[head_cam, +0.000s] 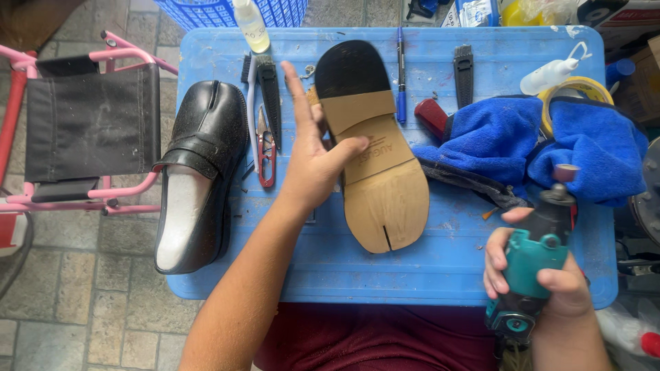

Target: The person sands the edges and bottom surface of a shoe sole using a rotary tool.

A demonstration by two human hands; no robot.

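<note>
Centrally, the left hand (pixel 313 161) grips a tan sole (pixel 375 161) over the bench (pixel 440 264); the right hand (pixel 543 285) clasps a teal grinder (pixel 533 264), lower right. Grinding seems unstarted; the black shoe (pixel 203 172) waits.

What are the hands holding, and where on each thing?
Left hand grips the tan split-toe shoe sole by its side edge at mid-length; right hand wraps the teal rotary tool's body.

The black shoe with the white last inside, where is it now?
In the head view, the black shoe lies on the left part of the blue table, between the pink folding chair and the small snips, left of the left hand.
</note>
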